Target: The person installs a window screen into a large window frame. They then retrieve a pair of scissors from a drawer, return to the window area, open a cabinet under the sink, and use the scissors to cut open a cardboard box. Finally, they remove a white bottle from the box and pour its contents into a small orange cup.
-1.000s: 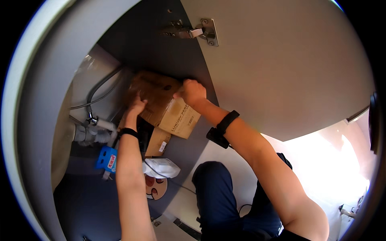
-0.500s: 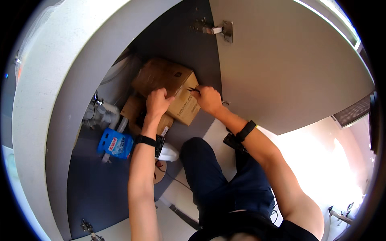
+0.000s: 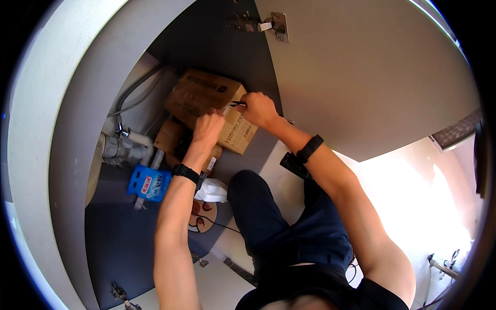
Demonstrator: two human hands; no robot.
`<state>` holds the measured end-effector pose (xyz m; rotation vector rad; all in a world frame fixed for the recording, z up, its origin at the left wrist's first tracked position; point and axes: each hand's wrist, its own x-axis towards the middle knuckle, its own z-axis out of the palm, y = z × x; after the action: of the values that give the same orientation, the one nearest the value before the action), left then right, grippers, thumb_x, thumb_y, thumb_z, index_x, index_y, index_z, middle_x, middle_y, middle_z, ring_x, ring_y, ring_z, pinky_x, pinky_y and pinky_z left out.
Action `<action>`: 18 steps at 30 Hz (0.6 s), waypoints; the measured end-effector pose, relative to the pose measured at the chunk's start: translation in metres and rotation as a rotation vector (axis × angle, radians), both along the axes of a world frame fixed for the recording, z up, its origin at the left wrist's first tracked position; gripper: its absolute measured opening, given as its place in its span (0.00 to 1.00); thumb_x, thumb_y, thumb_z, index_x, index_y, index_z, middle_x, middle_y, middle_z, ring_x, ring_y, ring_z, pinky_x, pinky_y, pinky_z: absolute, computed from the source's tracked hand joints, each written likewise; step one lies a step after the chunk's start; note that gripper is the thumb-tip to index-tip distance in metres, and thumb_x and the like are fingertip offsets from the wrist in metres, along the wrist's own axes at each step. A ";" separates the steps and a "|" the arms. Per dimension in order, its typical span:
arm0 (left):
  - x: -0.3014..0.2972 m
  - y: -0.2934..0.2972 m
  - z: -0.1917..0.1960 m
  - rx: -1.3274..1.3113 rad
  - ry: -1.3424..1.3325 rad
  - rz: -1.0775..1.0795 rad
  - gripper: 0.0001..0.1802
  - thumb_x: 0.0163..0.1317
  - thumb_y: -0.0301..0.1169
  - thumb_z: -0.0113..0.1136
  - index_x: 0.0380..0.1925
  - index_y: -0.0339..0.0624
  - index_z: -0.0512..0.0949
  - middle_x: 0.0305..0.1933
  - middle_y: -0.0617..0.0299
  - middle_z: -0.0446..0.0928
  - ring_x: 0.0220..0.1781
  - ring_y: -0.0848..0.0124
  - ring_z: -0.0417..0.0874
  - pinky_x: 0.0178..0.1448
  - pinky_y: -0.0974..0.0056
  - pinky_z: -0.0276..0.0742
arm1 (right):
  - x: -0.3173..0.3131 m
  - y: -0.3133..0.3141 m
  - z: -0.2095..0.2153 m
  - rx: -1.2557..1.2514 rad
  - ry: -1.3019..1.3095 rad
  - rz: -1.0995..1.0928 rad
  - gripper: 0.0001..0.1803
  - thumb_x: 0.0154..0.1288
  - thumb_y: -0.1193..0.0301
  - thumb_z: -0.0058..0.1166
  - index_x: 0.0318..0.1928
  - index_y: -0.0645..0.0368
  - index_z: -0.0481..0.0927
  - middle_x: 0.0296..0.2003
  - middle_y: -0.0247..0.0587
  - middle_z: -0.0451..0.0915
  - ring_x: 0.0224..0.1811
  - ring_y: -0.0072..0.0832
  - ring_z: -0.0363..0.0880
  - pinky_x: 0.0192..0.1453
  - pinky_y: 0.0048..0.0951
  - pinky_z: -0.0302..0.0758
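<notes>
A brown cardboard box sits inside the open cabinet, its lighter printed end facing me. My left hand is closed at the near edge of this box, fingertips bent against the seam; whatever they pinch is hidden. Close by on the right, my right hand is wrapped round small black scissors. Only their two dark, pointed tips show, directed left over the box's end; the handles are inside my fist. Both wrists wear black bands.
White drain pipes and a grey hose stand left of the box. Nearby are a blue bag, smaller cartons, a white plastic bag and a round patterned mat. The cabinet door hangs open at right.
The view has shifted slightly. My left hand has come in closer to the box's seam, and the scissors' tips have moved a little up and left along the box's end.
</notes>
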<state>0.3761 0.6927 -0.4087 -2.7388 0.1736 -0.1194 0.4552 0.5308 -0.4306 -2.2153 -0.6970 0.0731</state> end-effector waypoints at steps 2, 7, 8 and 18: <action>-0.001 0.000 -0.002 0.009 -0.015 0.005 0.07 0.52 0.22 0.55 0.32 0.33 0.77 0.37 0.50 0.78 0.36 0.59 0.85 0.35 0.63 0.83 | 0.005 0.003 0.001 -0.016 0.001 0.013 0.16 0.55 0.61 0.59 0.31 0.64 0.82 0.33 0.54 0.81 0.39 0.48 0.81 0.44 0.43 0.77; -0.003 0.006 -0.004 -0.008 -0.046 -0.023 0.06 0.53 0.22 0.55 0.32 0.34 0.77 0.37 0.51 0.78 0.36 0.60 0.84 0.35 0.64 0.83 | 0.023 0.014 0.002 -0.130 -0.026 0.086 0.15 0.53 0.61 0.59 0.31 0.62 0.83 0.34 0.52 0.81 0.40 0.46 0.81 0.46 0.41 0.77; -0.004 0.006 -0.004 -0.016 -0.044 -0.019 0.06 0.53 0.22 0.55 0.32 0.35 0.77 0.37 0.51 0.78 0.36 0.60 0.84 0.35 0.64 0.83 | 0.027 0.016 0.001 -0.127 -0.042 0.104 0.14 0.53 0.61 0.59 0.31 0.61 0.83 0.34 0.51 0.81 0.40 0.46 0.81 0.46 0.41 0.77; -0.007 0.010 0.001 -0.259 -0.084 0.084 0.06 0.56 0.27 0.56 0.30 0.34 0.76 0.35 0.47 0.78 0.35 0.55 0.84 0.35 0.59 0.82 | 0.039 0.012 -0.001 -0.092 0.039 0.185 0.13 0.53 0.59 0.56 0.32 0.53 0.85 0.34 0.45 0.82 0.40 0.43 0.81 0.46 0.40 0.77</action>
<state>0.3695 0.7030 -0.4075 -2.9866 0.0204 -0.2486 0.4939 0.5427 -0.4319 -2.2246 -0.8912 0.2459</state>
